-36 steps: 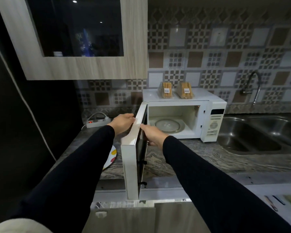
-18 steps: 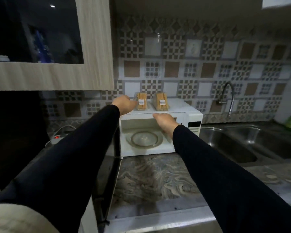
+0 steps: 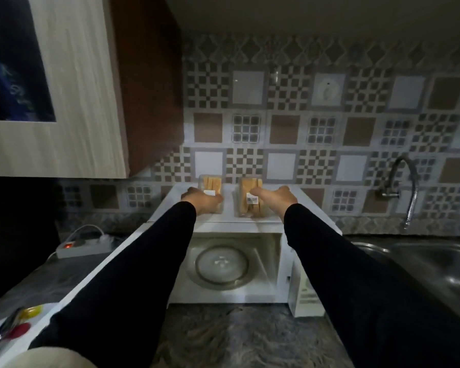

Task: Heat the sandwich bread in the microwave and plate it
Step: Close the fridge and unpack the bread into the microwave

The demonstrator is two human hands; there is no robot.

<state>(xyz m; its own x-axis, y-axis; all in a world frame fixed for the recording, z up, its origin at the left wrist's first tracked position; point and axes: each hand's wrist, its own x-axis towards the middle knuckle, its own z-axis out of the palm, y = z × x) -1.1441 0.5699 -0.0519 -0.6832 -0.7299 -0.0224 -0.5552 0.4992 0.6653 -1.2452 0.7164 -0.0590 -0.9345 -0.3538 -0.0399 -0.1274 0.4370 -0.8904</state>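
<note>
Packs upright atop microwave (image 3: 252, 221) | left hand (image 3: 201, 201) grips left pack (image 3: 211, 185) | right hand (image 3: 278, 197) touches right pack (image 3: 250, 199), grip unclear

A home kitchen is shown. A patterned tiled backsplash (image 3: 290, 123) is seen behind a grey marbled countertop (image 3: 239, 338). A white microwave (image 3: 250, 221), door open and glass turntable (image 3: 221, 264) visible inside, is set on the counter. A stainless steel sink (image 3: 420, 264) with a curved wall-mounted tap (image 3: 406, 187) is placed to the right. A wood-grain wall cabinet (image 3: 83, 102) with a dark glass front is mounted upper left. A power strip (image 3: 83, 247) with a red light is lying left of the microwave.
</note>
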